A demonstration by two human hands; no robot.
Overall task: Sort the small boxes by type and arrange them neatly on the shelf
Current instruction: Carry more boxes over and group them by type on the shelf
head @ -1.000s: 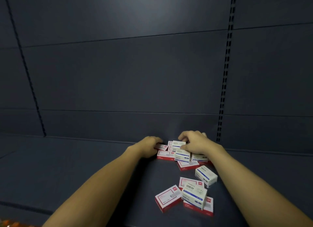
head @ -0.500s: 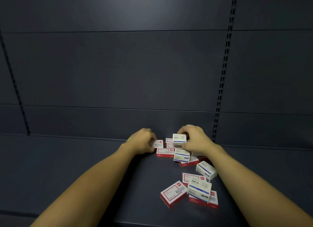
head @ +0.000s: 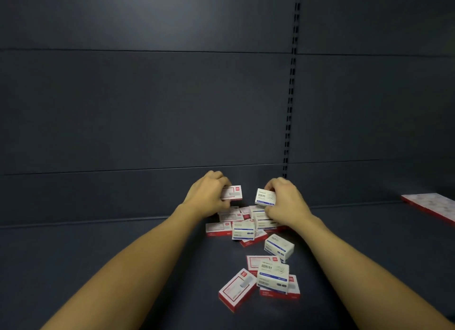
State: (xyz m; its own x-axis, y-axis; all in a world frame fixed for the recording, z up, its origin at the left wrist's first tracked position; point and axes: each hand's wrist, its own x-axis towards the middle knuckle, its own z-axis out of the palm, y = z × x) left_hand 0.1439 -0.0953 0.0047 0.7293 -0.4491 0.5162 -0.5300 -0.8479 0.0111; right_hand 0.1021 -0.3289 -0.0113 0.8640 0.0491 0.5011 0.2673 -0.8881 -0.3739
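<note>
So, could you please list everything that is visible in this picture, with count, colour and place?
red-trimmed box: one, white with red, lifted in the left hand's grip near the back wall.
blue-trimmed box: one, white with blue, lifted in the right hand's grip.
heap of boxes: exact count unclear, red and blue kinds mixed, on the shelf below the hands.
near boxes: about five, mixed, loose at the front.
flat red-edged thing: one, far right, cut off by the frame.
shelf: dark blue-grey.
left hand: one, holding.
right hand: one, holding.
</note>
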